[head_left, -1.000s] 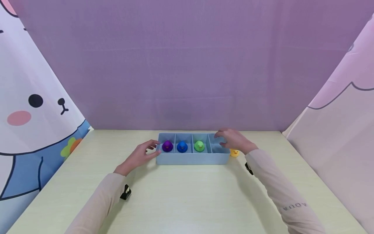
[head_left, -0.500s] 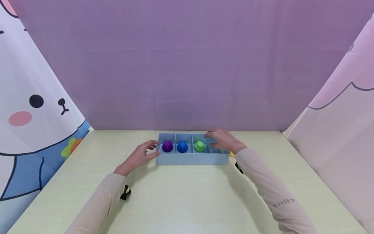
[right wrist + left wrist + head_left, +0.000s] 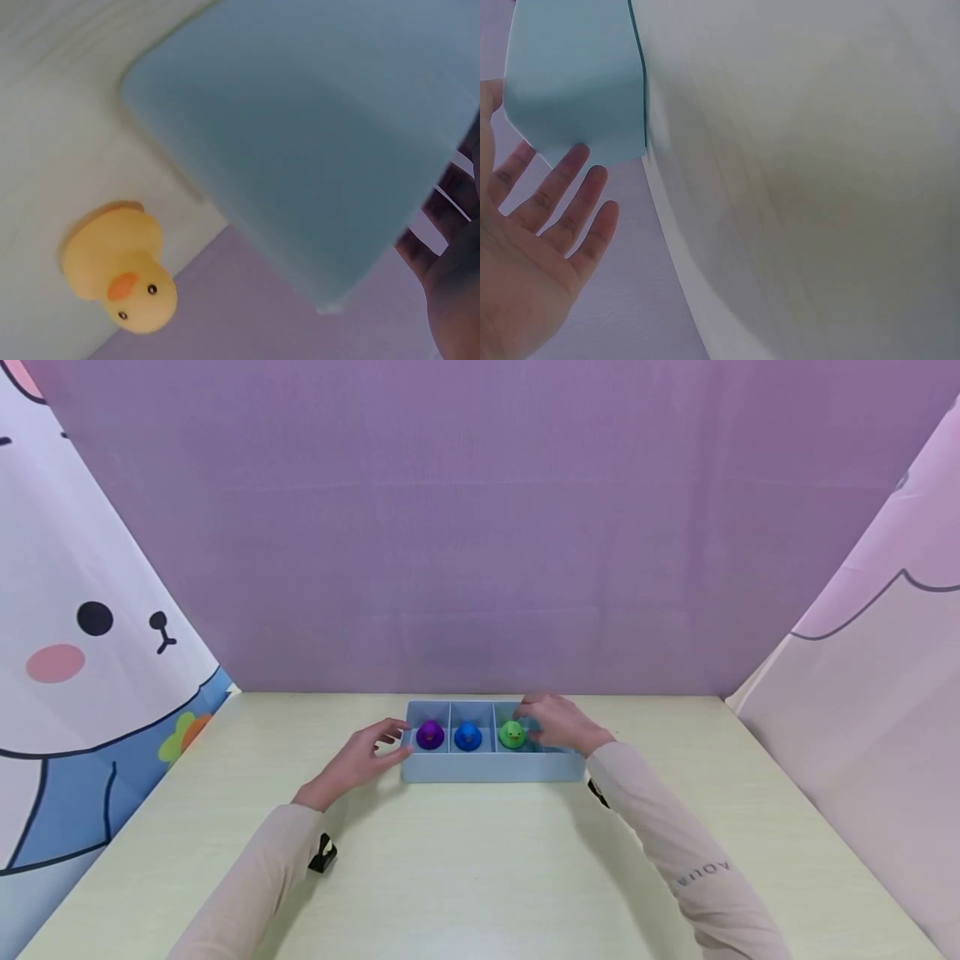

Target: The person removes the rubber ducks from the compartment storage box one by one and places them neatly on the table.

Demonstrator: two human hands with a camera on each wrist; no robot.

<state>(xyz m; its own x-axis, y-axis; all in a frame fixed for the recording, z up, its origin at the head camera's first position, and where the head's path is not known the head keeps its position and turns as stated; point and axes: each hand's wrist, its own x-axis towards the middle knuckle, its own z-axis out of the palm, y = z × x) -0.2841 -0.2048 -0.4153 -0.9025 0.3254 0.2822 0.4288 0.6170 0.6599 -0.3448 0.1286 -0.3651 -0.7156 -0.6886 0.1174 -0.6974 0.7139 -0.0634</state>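
A pale blue tray point(image 3: 487, 768) with a row of compartments stands near the back of the table. From the left, it holds a purple toy duck point(image 3: 430, 735), a blue duck point(image 3: 468, 737) and a green duck point(image 3: 512, 735), one per compartment. My left hand point(image 3: 358, 762) is at the tray's left end, thumb and fingers spread; the left wrist view has relaxed fingertips right at the end wall point(image 3: 577, 82). Over the rightmost compartment reaches my right hand point(image 3: 564, 724), with its thumb and fingers apart around the green duck's right and back sides.
A yellow toy duck point(image 3: 124, 262) sits on the table beside the tray's right end, hidden behind the right arm in the head view. A purple cloth point(image 3: 480, 527) hangs behind the table point(image 3: 480, 860), and printed cloths point(image 3: 112, 710) flank it.
My right hand has moved left, from above the rightmost compartment to the green duck. Its forearm now hides the yellow duck in the head view. The left hand stays in place.
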